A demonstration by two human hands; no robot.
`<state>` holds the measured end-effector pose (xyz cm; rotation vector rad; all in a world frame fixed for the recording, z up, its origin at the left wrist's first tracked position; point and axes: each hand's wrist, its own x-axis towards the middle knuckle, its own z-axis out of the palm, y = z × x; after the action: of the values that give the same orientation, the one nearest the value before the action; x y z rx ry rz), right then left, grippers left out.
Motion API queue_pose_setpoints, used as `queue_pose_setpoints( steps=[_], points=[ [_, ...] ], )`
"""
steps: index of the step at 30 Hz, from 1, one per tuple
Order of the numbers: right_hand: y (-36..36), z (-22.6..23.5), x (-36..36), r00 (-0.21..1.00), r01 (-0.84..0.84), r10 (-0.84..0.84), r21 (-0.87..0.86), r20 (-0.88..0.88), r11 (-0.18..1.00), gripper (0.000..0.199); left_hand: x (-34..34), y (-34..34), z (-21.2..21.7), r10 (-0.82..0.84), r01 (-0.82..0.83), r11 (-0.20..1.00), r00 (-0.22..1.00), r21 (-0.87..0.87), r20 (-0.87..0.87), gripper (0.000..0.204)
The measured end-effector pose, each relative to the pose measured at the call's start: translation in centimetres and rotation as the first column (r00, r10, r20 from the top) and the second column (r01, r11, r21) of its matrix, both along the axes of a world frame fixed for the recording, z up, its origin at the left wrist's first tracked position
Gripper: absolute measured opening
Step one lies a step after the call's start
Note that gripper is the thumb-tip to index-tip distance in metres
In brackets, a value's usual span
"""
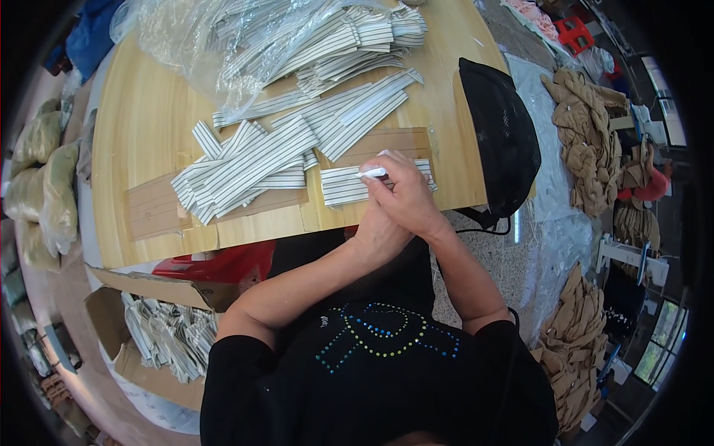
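Observation:
My right hand (405, 195) pinches a small white stick, like tailor's chalk (372, 172), with its tip on a short stack of white strips with dark stripes (341, 186) at the wooden table's (141, 126) front edge. My left hand (378, 232) lies tucked under the right wrist at the table edge; its fingers are hidden. A brown cardboard template (394, 139) lies just beyond the stack.
A loose heap of striped strips (245, 167) covers a second cardboard template (152, 208) to the left. More strips sit in clear plastic (297, 37) at the back. A black mesh bag (500, 134) hangs at the right. An open carton of strips (171, 334) stands lower left. Tan fabric piles (587, 134) lie right.

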<state>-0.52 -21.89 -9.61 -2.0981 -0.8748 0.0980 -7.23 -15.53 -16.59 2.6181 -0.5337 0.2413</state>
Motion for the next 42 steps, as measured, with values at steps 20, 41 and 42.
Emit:
queue_pose_setpoints(
  steps=[20, 41, 42],
  points=[
    [-0.9, -4.1, 15.5, 0.857, 0.400, -0.411, 0.103, 0.311, 0.911, 0.031, -0.7, 9.2, 13.7, 0.224, -0.201, 0.975, 0.887, -0.100, 0.403, 0.023],
    [-3.4, 4.5, 0.7, 0.826, 0.331, -0.522, 0.566, 0.212, 0.755, 0.037, -0.2, 19.1, 10.8, 0.387, -0.496, 0.864, 0.762, 0.083, 0.519, 0.019],
    [-3.7, 3.6, 0.5, 0.832, 0.332, -0.517, 0.563, 0.204, 0.757, 0.037, -0.4, 19.7, 8.7, 0.384, -0.471, 0.874, 0.819, 0.118, 0.426, 0.023]
  ],
)
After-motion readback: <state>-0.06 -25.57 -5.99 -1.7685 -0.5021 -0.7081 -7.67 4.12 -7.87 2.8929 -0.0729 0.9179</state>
